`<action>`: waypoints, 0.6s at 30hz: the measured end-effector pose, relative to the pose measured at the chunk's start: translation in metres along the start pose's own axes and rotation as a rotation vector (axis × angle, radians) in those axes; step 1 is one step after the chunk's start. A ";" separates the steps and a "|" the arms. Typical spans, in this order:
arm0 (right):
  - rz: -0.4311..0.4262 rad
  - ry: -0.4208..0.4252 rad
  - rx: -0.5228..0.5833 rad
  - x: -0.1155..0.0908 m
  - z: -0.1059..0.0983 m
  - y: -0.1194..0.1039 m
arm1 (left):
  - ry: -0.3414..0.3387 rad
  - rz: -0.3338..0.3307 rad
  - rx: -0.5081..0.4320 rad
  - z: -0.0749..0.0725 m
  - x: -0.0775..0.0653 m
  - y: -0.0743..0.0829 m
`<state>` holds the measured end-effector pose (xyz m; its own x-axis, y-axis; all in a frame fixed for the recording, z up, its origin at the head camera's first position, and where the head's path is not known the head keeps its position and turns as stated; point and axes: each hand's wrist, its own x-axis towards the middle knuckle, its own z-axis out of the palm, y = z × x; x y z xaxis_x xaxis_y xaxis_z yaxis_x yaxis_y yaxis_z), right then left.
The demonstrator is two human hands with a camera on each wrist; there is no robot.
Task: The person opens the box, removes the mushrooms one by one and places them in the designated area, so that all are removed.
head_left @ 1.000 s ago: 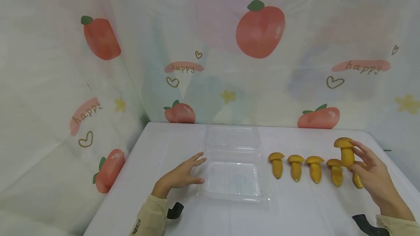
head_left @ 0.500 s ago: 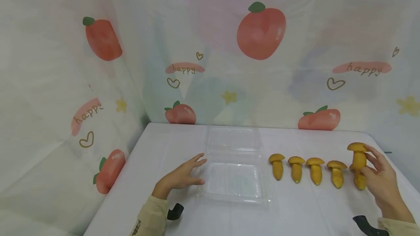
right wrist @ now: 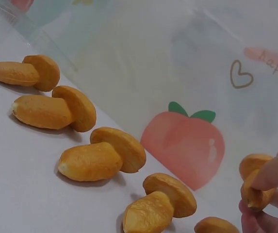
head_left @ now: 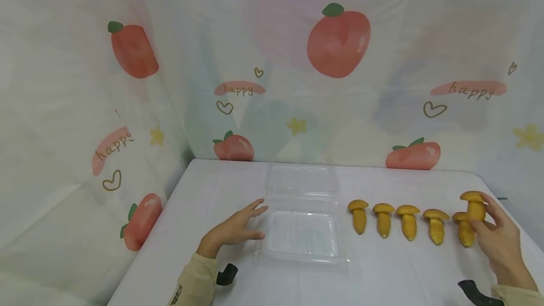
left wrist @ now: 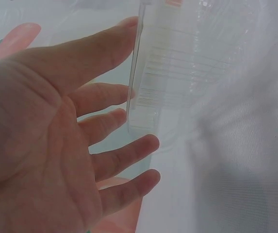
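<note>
My right hand (head_left: 502, 244) pinches a yellow-brown toy-like mushroom (head_left: 474, 208) by its stem, cap up, at the right end of a row of similar mushrooms. In the head view it overlaps the last mushroom (head_left: 466, 236) in that row. The right wrist view shows the held mushroom (right wrist: 252, 189) between thumb and fingers. Fingers spread, my left hand (head_left: 231, 228) stays at the left side of a clear plastic clamshell box (head_left: 301, 235). In the left wrist view, the thumb and a fingertip are right at the box's rim (left wrist: 135, 73).
The box's lid (head_left: 301, 179) lies folded back toward the wall. Further mushrooms, such as the leftmost one (head_left: 359, 218), lie caps away from me on the white table (head_left: 323, 284). A fruit-printed cloth (head_left: 272, 60) hangs behind and at left.
My right hand has moved right and slightly nearer with the held mushroom, from above the gap between the last two mushrooms to the row's right end. My left hand has stayed still.
</note>
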<state>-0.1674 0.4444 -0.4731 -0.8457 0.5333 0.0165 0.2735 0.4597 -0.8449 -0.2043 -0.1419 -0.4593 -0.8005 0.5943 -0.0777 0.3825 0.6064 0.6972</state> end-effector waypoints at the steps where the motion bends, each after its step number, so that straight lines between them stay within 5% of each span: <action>1: 0.002 0.005 -0.008 0.000 0.000 0.002 | -0.001 -0.001 -0.002 0.000 0.000 0.000; 18: 0.012 0.116 -0.061 0.010 -0.007 0.032 | 0.002 -0.005 -0.006 -0.001 -0.002 0.001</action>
<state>-0.1640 0.4700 -0.4965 -0.7842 0.6164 0.0711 0.3138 0.4929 -0.8115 -0.2030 -0.1431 -0.4578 -0.8031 0.5904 -0.0799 0.3760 0.6062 0.7008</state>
